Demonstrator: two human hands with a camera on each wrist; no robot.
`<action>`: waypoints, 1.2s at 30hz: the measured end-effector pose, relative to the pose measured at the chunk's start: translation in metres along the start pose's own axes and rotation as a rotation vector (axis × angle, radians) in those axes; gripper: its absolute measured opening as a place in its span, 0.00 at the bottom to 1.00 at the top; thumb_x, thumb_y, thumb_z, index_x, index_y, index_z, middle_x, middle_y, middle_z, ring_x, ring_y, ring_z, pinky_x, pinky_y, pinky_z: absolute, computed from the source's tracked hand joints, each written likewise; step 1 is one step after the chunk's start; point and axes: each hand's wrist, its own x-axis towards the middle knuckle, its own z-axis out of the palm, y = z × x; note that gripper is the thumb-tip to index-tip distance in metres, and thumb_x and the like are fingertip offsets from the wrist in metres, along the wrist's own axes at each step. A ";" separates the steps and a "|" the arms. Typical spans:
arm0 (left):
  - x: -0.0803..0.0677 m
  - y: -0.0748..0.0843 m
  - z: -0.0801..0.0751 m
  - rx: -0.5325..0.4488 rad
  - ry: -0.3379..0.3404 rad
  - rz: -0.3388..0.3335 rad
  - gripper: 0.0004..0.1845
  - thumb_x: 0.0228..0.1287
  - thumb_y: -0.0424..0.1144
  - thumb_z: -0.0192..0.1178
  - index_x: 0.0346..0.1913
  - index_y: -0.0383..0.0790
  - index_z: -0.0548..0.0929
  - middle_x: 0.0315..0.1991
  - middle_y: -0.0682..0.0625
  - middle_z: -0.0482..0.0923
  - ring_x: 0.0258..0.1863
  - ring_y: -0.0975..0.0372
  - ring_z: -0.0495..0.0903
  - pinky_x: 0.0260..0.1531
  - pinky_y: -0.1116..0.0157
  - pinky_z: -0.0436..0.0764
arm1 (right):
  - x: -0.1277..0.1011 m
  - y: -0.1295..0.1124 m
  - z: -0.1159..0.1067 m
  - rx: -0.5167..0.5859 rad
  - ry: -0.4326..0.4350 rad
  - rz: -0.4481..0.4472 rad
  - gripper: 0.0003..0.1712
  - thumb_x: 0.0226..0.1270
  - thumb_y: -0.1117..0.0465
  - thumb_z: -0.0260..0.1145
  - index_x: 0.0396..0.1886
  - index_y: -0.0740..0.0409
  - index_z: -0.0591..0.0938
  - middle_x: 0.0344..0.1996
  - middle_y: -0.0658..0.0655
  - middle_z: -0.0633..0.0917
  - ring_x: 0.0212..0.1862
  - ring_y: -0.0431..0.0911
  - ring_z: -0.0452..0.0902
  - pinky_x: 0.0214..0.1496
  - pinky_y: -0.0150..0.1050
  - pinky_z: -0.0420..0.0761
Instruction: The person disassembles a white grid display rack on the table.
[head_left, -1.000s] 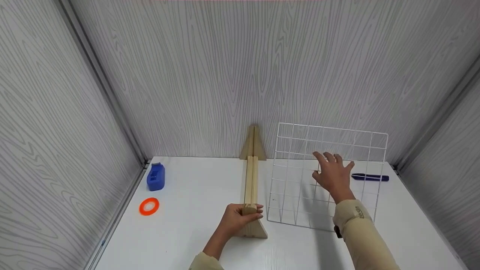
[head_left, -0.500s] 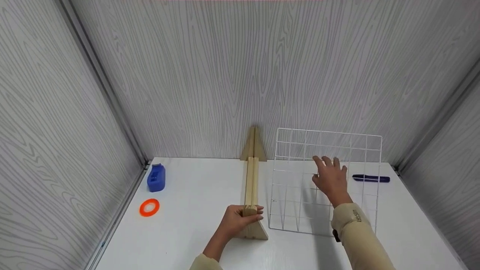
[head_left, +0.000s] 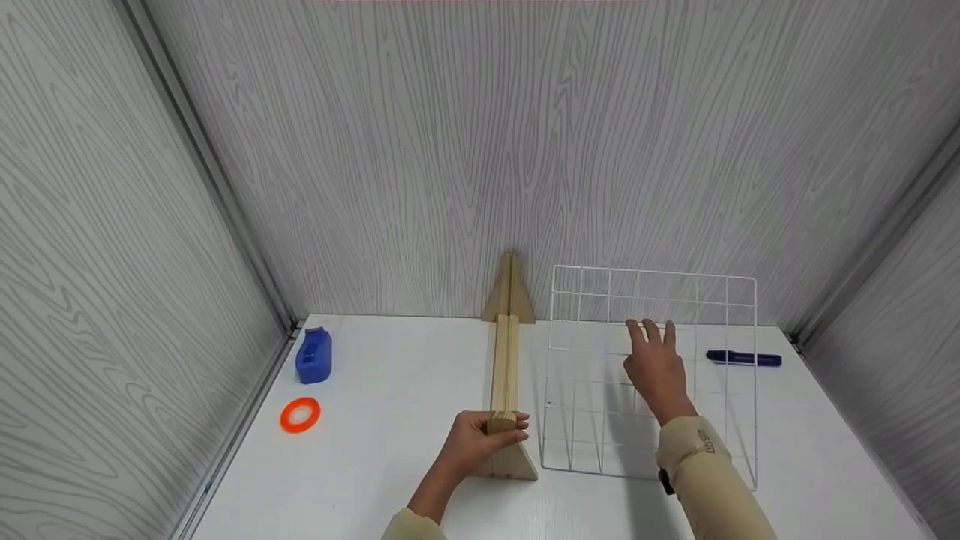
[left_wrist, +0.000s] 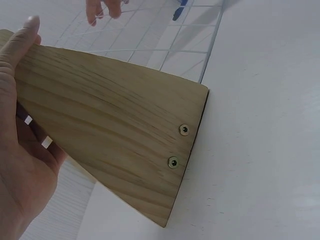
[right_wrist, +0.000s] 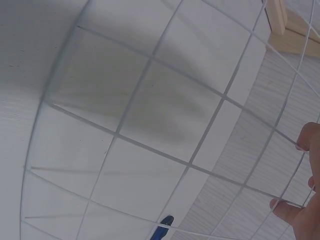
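My left hand [head_left: 469, 442] grips the near end of a long wooden stand [head_left: 504, 371], a slotted rail with a triangular board at each end. The left wrist view shows that near board [left_wrist: 115, 130] with two screws, my left hand [left_wrist: 20, 150] wrapped over its top. A white wire grid panel [head_left: 652, 271] stands tilted on the table to the right of the rail. My right hand [head_left: 652, 364] lies against the panel with straight fingers. In the right wrist view the grid [right_wrist: 150, 62] fills the frame, with fingertips [right_wrist: 310, 137] at the right edge.
A blue tape dispenser [head_left: 313, 354] and an orange tape ring [head_left: 300, 414] lie at the table's left side. Behind the grid on the right lies a blue pen [head_left: 742, 358]. Grey wood-grain walls close in the white table [head_left: 390, 390] on three sides.
The grid panel has swung squarer to the table, its top edge dropping and its bottom edge sliding nearer me. My right hand moved with it, fingers drawing together. The left hand stayed put.
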 end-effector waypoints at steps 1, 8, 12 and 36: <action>0.000 0.000 0.000 -0.001 0.000 0.001 0.14 0.62 0.42 0.72 0.49 0.41 0.90 0.51 0.45 0.89 0.50 0.54 0.89 0.48 0.69 0.85 | 0.000 0.000 0.000 0.003 0.000 0.002 0.36 0.63 0.69 0.67 0.72 0.60 0.70 0.68 0.70 0.72 0.73 0.75 0.58 0.37 0.64 0.85; 0.001 0.000 0.001 -0.003 0.005 -0.019 0.13 0.61 0.41 0.73 0.48 0.43 0.91 0.52 0.39 0.87 0.50 0.59 0.89 0.50 0.69 0.85 | -0.003 0.003 0.004 -0.008 -0.004 0.000 0.36 0.64 0.70 0.67 0.72 0.61 0.70 0.68 0.69 0.72 0.73 0.75 0.58 0.36 0.61 0.85; 0.002 0.000 0.002 -0.006 0.000 -0.027 0.14 0.61 0.40 0.73 0.49 0.40 0.90 0.52 0.39 0.87 0.51 0.57 0.89 0.51 0.68 0.85 | -0.006 0.004 0.008 -0.013 0.018 -0.015 0.35 0.62 0.70 0.68 0.70 0.62 0.72 0.66 0.70 0.74 0.72 0.75 0.60 0.34 0.58 0.86; 0.000 0.003 0.001 -0.029 -0.016 -0.027 0.15 0.63 0.39 0.72 0.49 0.35 0.89 0.49 0.44 0.89 0.50 0.58 0.89 0.49 0.70 0.85 | -0.016 0.007 0.019 -0.026 -0.078 -0.058 0.31 0.64 0.72 0.67 0.67 0.66 0.74 0.63 0.72 0.76 0.68 0.68 0.70 0.49 0.57 0.85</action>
